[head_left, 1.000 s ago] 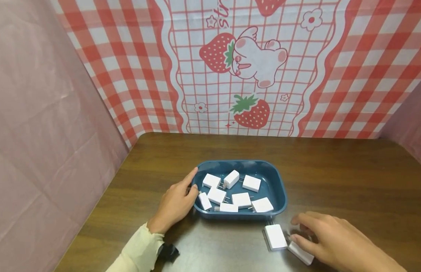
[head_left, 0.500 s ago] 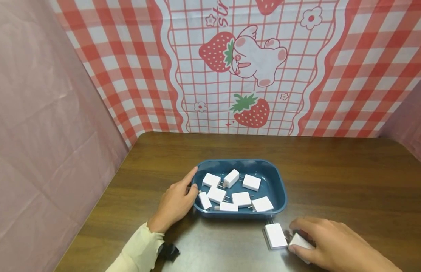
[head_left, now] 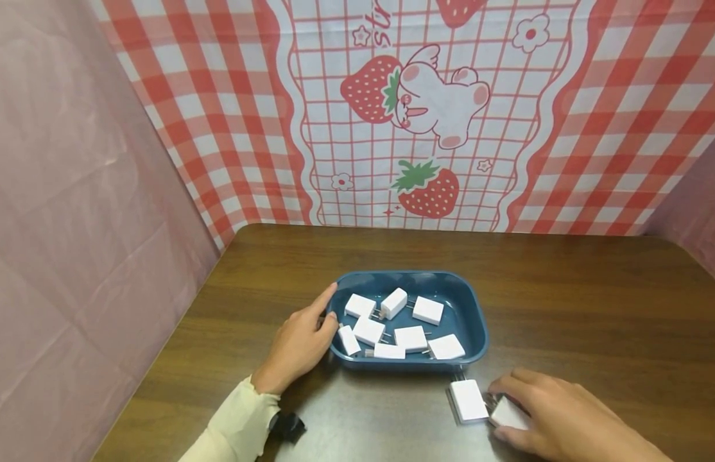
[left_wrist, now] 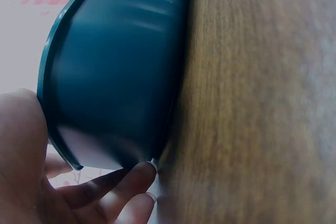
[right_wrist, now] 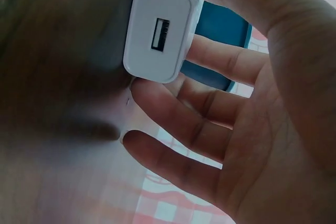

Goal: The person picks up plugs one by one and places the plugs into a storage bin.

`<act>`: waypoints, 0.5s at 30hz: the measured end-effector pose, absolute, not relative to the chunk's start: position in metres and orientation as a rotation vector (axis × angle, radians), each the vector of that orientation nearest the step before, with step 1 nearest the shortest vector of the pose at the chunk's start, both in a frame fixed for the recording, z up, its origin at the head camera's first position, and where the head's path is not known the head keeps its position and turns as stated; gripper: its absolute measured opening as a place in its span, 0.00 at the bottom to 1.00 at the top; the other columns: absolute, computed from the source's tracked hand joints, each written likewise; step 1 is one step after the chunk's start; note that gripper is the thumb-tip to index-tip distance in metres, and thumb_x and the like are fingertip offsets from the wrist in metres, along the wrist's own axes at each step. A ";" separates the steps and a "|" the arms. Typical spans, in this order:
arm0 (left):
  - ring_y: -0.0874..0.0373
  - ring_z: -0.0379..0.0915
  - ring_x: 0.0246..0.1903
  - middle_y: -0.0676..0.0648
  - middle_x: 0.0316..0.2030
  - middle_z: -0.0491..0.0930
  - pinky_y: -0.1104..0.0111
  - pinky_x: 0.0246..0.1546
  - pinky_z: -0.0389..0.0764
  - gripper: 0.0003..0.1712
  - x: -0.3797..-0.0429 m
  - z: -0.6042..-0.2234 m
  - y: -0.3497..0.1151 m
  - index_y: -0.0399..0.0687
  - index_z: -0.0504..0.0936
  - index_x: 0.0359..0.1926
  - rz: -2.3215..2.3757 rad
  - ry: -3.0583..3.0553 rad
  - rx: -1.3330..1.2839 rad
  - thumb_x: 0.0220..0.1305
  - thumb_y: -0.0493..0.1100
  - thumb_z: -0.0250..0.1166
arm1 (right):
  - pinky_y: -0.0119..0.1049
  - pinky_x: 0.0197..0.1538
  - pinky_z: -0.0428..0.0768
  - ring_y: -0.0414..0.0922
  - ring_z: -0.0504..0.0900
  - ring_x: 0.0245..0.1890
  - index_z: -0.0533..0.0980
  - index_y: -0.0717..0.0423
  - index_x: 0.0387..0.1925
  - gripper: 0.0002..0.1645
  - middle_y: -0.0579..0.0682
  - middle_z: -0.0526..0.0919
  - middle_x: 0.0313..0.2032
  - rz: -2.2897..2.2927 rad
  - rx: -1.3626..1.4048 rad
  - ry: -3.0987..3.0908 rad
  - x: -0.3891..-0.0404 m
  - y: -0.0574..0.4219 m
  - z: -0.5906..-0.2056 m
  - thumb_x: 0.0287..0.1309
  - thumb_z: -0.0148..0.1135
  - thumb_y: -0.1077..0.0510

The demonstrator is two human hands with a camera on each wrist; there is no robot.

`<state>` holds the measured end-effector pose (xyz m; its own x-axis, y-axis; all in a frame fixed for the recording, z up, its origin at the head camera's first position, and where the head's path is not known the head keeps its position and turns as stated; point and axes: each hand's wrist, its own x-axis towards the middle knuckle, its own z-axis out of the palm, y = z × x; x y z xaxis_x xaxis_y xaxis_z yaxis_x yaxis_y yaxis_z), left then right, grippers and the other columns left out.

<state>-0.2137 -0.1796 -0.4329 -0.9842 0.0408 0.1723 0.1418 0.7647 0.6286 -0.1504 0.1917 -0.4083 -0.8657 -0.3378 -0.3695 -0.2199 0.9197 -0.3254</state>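
Observation:
A blue tray [head_left: 475,321] on the table holds several white USB wall chargers, such as one charger [head_left: 427,310] at its back right. My left hand [head_left: 300,343] grips the tray's left end, with thumb and index finger at the rim; in the left wrist view its other fingers [left_wrist: 136,179] lie against the outer wall. Right of the tray's front corner, my right hand [head_left: 556,410] pinches a white USB charger [head_left: 509,414] at table level, thumb on the near side. Its USB port faces the camera in the right wrist view. Another charger [head_left: 468,401] lies just left of it.
The brown wooden table [head_left: 265,256] extends around the tray. Behind it hangs a red-and-white checked cloth [head_left: 236,128] with strawberry prints. A pink cloth [head_left: 74,256] hangs on the left. A black strap [head_left: 287,427] is at my left wrist.
My right fingers have closed in around the right-hand charger, which has turned and shifted slightly up. The left hand, tray and other loose charger have stayed in place.

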 end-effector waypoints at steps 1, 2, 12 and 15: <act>0.56 0.62 0.16 0.50 0.18 0.67 0.60 0.27 0.68 0.31 -0.214 -0.433 -0.179 0.79 0.58 0.68 -1.018 -2.808 -0.148 0.66 0.52 0.52 | 0.55 0.43 0.79 0.42 0.73 0.31 0.77 0.29 0.43 0.27 0.36 0.78 0.37 -0.382 -0.407 2.657 -0.150 0.192 -0.408 0.37 0.69 0.32; 0.56 0.61 0.16 0.50 0.18 0.66 0.60 0.27 0.68 0.31 -0.214 -0.432 -0.179 0.79 0.58 0.68 -1.018 -2.805 -0.148 0.66 0.52 0.53 | 0.55 0.43 0.78 0.42 0.73 0.32 0.77 0.30 0.44 0.27 0.36 0.78 0.37 -0.383 -0.412 2.662 -0.151 0.193 -0.408 0.37 0.69 0.32; 0.56 0.62 0.17 0.50 0.19 0.68 0.59 0.30 0.69 0.30 -0.213 -0.433 -0.180 0.78 0.58 0.68 -1.025 -2.801 -0.161 0.66 0.52 0.53 | 0.59 0.44 0.77 0.42 0.73 0.33 0.77 0.32 0.45 0.28 0.36 0.79 0.39 -0.368 -0.409 2.687 -0.149 0.194 -0.403 0.39 0.68 0.32; 0.56 0.62 0.17 0.50 0.19 0.67 0.60 0.29 0.69 0.31 -0.214 -0.433 -0.179 0.78 0.58 0.68 -1.033 -2.798 -0.167 0.66 0.52 0.53 | 0.58 0.44 0.77 0.42 0.73 0.32 0.77 0.33 0.45 0.28 0.37 0.78 0.38 -0.374 -0.411 2.687 -0.149 0.194 -0.403 0.39 0.69 0.33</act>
